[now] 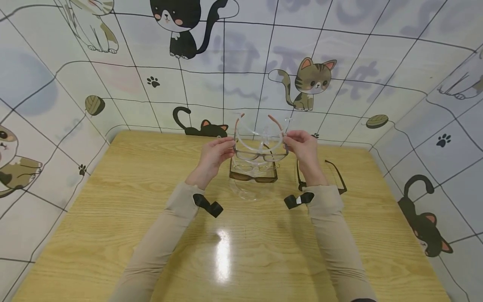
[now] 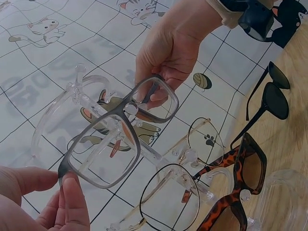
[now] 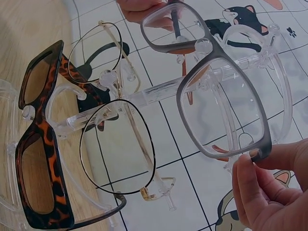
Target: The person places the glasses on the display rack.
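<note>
Both hands hold a pair of grey-framed glasses (image 2: pixel 139 139) with orange-brown temple tips at the top of a clear plastic stand (image 3: pixel 159 91). My left hand (image 1: pixel 214 157) pinches the frame's left hinge corner between thumb and fingers. At the opposite corner, my right hand (image 1: pixel 305 152) pinches the hinge the same way. In both wrist views the bridge overlaps a clear knob of the stand. Below them on the stand are thin wire-rimmed glasses (image 3: pixel 154 144) and, lowest, tortoiseshell sunglasses (image 3: pixel 57 192) with brown lenses.
Black sunglasses (image 1: pixel 342 189) lie on the wooden table (image 1: pixel 124 201) right of the stand, partly behind the right forearm. A wall cover (image 1: pixel 241 50) printed with cats and grid lines rises behind the table and along both sides.
</note>
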Demonstrator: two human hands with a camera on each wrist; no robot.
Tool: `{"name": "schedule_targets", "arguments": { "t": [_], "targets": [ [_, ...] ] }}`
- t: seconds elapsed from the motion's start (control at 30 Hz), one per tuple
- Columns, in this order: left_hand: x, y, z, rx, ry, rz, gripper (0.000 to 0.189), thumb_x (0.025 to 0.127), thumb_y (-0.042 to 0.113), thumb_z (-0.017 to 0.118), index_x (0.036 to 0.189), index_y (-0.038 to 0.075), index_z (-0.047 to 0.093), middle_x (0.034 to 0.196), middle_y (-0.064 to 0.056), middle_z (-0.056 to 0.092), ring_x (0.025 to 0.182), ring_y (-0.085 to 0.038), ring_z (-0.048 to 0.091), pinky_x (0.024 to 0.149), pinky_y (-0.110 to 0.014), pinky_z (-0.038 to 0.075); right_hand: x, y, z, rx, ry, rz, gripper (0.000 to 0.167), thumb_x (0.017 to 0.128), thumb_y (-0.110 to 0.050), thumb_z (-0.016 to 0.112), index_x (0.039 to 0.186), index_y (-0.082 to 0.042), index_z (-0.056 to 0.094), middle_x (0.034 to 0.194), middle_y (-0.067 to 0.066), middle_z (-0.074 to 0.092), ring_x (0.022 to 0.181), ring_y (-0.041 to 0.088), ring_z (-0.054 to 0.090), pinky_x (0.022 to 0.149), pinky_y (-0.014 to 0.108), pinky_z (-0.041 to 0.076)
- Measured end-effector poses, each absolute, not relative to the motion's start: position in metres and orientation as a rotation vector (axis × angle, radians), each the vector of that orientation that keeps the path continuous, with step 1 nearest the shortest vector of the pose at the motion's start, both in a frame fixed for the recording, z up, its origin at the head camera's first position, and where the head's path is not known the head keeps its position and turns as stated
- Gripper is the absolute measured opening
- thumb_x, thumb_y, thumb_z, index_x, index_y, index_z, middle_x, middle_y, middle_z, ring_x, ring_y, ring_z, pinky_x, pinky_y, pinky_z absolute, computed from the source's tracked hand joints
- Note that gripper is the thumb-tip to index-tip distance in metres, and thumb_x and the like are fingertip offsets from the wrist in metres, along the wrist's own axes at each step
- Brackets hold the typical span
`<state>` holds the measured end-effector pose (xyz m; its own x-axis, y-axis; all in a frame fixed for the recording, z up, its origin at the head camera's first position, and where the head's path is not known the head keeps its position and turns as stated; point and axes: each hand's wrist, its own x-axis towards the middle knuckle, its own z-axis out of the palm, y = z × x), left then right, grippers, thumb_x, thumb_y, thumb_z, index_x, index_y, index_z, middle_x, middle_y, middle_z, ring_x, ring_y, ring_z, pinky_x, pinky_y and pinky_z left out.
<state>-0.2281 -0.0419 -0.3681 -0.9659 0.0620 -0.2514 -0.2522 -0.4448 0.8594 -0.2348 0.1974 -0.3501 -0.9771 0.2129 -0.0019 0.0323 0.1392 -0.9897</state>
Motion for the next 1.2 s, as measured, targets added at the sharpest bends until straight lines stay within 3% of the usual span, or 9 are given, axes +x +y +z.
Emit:
{"name": "schedule_targets", "arguments": {
  "t": [0.3,0.63,1.03,1.2],
  "targets": [
    [-0.228,-0.041,-0.369,-0.265,1.567,2.503,0.029,0.088,-0.001,0.061,0.116,-0.008,0.059,0.07,-0.001,0.064,0.058,-0.009,0.059,0.058,-0.017,0.052,-0.235,0.196,-0.353,-0.245,-2.293,1.905,0.017,0.089,-0.007,0.063,0.103,0.002,0.059,0.092,0.004,0.061,0.081,0.014,0.061,0.074,0.02,0.054],
    [-0.226,-0.042,-0.368,-0.256,1.562,2.511,0.011,0.088,0.0,0.062,0.099,0.0,0.064,0.067,0.0,0.065,0.057,-0.009,0.06,0.058,-0.016,0.052,-0.234,0.198,-0.354,-0.206,-2.272,1.92,0.017,0.089,-0.008,0.063,0.102,0.003,0.06,0.09,0.003,0.061,0.079,0.014,0.062,0.076,0.02,0.053],
    [-0.215,-0.046,-0.375,-0.239,1.625,2.471,0.028,0.09,0.001,0.06,0.115,-0.009,0.057,0.075,-0.001,0.064,0.063,-0.008,0.062,0.062,-0.016,0.053,-0.223,0.209,-0.364,-0.166,-2.247,1.95,0.012,0.091,-0.012,0.062,0.099,-0.004,0.06,0.088,-0.001,0.058,0.079,0.007,0.062,0.081,0.021,0.052],
    [-0.205,-0.046,-0.387,-0.243,1.626,2.455,0.023,0.089,0.001,0.06,0.11,-0.007,0.059,0.075,-0.002,0.064,0.063,-0.009,0.062,0.064,-0.018,0.054,-0.213,0.217,-0.367,-0.147,-2.272,1.969,0.02,0.092,-0.012,0.061,0.104,0.002,0.057,0.089,-0.001,0.058,0.083,0.008,0.062,0.08,0.018,0.052]
  ]
}}
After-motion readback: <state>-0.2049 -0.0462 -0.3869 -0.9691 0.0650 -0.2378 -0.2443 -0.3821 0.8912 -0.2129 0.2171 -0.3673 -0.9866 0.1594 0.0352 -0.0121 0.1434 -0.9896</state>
